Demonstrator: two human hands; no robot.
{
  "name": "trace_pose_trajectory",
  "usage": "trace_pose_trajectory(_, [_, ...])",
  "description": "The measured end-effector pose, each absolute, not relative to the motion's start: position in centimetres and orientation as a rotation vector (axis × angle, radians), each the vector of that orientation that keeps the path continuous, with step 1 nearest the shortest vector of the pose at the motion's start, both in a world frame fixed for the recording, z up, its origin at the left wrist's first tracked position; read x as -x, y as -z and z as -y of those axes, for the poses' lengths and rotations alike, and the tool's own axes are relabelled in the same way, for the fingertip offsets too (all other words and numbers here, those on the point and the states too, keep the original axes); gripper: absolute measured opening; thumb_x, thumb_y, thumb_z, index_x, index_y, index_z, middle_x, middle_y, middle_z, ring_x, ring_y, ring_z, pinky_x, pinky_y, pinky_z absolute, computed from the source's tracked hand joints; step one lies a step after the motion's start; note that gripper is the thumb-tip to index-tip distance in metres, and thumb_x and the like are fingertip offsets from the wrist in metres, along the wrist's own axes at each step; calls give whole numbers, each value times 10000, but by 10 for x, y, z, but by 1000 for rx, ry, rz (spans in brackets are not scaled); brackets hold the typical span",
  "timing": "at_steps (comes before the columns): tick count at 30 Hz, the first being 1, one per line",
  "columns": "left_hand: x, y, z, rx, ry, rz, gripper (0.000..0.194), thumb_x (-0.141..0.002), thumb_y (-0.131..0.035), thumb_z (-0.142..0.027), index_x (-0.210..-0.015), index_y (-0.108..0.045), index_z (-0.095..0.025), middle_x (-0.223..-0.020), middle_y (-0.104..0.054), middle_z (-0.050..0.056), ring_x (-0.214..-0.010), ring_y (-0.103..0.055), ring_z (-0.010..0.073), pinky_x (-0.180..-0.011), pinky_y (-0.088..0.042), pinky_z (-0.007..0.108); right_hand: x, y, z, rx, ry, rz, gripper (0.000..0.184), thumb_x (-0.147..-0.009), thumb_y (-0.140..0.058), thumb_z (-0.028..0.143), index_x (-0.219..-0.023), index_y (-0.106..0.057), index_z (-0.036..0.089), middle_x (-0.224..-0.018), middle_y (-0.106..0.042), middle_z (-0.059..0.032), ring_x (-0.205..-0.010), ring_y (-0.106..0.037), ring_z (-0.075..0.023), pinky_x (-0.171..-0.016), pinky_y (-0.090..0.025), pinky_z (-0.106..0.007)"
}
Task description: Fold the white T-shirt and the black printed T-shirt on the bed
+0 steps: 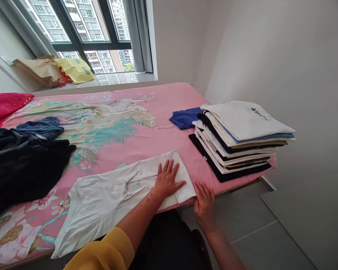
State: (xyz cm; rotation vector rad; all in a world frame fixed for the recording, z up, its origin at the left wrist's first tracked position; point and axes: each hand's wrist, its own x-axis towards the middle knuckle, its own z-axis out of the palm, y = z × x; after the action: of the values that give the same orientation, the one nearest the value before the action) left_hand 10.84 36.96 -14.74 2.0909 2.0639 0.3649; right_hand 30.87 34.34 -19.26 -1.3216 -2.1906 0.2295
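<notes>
A white T-shirt lies spread across the near edge of a bed with a pink flowered sheet. My left hand lies flat on the shirt's right end, fingers spread and open. My right hand rests open on the sheet at the bed's edge, just right of the shirt's folded corner, fingers stretched out. Neither hand holds anything.
A tall stack of folded shirts sits at the bed's right side, with a folded blue cloth beside it. Dark clothes and jeans lie heaped at left. A red cloth and bags are by the window.
</notes>
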Motion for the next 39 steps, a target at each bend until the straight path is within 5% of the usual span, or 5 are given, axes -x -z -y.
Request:
trace_pose_trajectory(10, [-106,131,-405,-2064,-389,-1976,655,-841,-337,-619,-1405,-324,-287,-1520,-215,54,-1406,-116,260,-1091,121,540,-299,157,-370,1587,-395,2142,408,-920,-300,413,-1001,-648,217,-1009,-667,-79,-941,-564,-256,-810,-370,-394])
trace_pose_trajectory(18, [-95,135,-427,-1925,-280,-2017,1053,-602,-511,-778,-1443,-228,-210,-1533,-80,147,-1405,-7,332,-1050,106,619,-284,141,-374,1846,-816,2154,317,-831,-437,468,-920,-604,215,-883,-683,-80,-821,-621,-260,-666,-398,-336])
trace_pose_trajectory(26, [-145,132,-312,-2275,-637,-1781,710,-756,-491,-342,-1422,-282,-216,-1520,-213,51,-1408,-119,229,-1129,61,504,-295,155,-392,1407,-1491,1913,400,-727,-520,513,-878,-613,154,-839,-682,-59,-798,-611,-217,-691,-453,-288])
trace_pose_trajectory(34, [-177,179,-297,-2186,-753,-2014,609,-832,-457,-344,-1386,-345,-118,-1471,-312,136,-1382,-213,274,-1123,-113,534,-315,160,-394,1487,-1830,1962,425,-682,-523,603,-668,-486,180,-504,-531,29,-378,-374,-75,-388,-270,-217])
trace_pose_trajectory(39, [-183,174,-306,-2073,-819,-2119,538,-810,-521,-402,-1293,-452,-175,-1377,-462,114,-1303,-357,273,-1103,-154,559,-331,154,-398,1487,-1792,2045,427,-714,-513,593,-664,-502,169,-538,-542,20,-390,-370,-59,-387,-261,-196])
